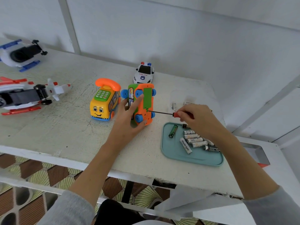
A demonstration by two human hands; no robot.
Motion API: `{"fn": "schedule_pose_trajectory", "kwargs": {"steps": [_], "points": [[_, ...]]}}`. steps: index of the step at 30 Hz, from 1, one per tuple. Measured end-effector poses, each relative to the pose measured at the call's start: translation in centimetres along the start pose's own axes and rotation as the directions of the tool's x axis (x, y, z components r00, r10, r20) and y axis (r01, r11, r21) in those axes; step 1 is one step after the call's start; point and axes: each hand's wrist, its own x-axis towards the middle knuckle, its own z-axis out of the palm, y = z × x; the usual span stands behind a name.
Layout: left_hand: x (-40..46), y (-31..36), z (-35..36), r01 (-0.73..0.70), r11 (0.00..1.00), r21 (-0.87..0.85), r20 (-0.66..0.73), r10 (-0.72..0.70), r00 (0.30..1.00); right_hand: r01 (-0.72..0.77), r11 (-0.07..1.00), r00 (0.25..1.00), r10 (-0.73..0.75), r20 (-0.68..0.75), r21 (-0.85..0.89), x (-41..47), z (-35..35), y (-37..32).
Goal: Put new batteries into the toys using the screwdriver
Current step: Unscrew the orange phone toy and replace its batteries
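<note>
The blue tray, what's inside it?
The blue tray holds loose batteries: one green battery, several white ones and a couple of dark ones. The right hand and its arm cover part of the pile, so any beneath can't be seen.

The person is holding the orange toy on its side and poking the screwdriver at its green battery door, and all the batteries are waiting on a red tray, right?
Nearly. The tray is light blue, not red, as the head view shows. The rest holds: the left hand holds the orange toy on its side, and the right hand points the screwdriver at the green battery door.

"POLICE" on toy car (143, 73), "Heybright" on batt. (185, 145)
</note>
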Motion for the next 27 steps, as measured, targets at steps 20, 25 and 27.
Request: {"fn": "schedule_pose_trajectory", "kwargs": {"steps": [20, 25, 27], "points": [[-0.03, 0.17, 0.05, 0.011, 1.000, 0.021, 0.008, -0.011, 1.000, 0.122, 0.991, 0.991, -0.124, 0.043, 0.059, -0.03, 0.22, -0.09], [0.04, 0.23, 0.02, 0.005, 1.000, 0.028, -0.004, -0.005, 1.000, 0.028, 0.995, 0.997, -0.034, 0.065, 0.099, -0.04, 0.23, -0.17], [-0.01, 0.28, 0.01, 0.005, 0.999, 0.039, 0.000, -0.005, 1.000, 0.036, 0.994, 0.998, -0.041, 0.045, 0.101, -0.01, 0.33, -0.11]]}}
